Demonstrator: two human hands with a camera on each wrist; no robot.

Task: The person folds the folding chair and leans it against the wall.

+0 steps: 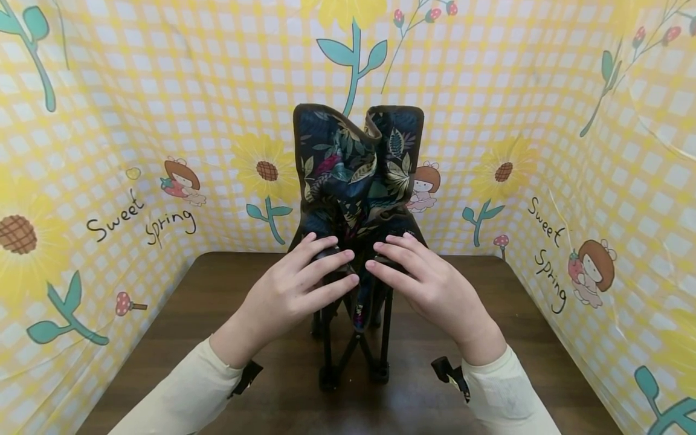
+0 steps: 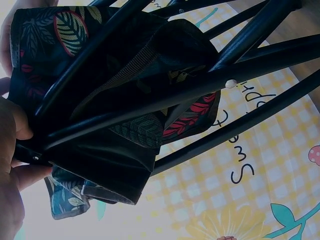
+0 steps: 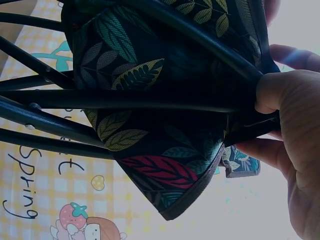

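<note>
My left hand (image 1: pixel 296 287) grips 1 corner of half-folded leaf-print chair (image 1: pixel 339 175); right hand (image 1: pixel 440 287) grips another. Chair stands on brown table (image 1: pixel 353 417).

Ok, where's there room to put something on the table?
The table has bare patches between the left sleeve and cloth, between the right sleeve and cloth, and in front of the chair, between the sleeves. The middle's crowded: left hand and right hand grip the chair.

A dark brown, wood-grained table (image 1: pixel 408 362) supports 1 partly folded chair (image 1: pixel 337 163), standing on black feet (image 1: pixel 328 377).
</note>
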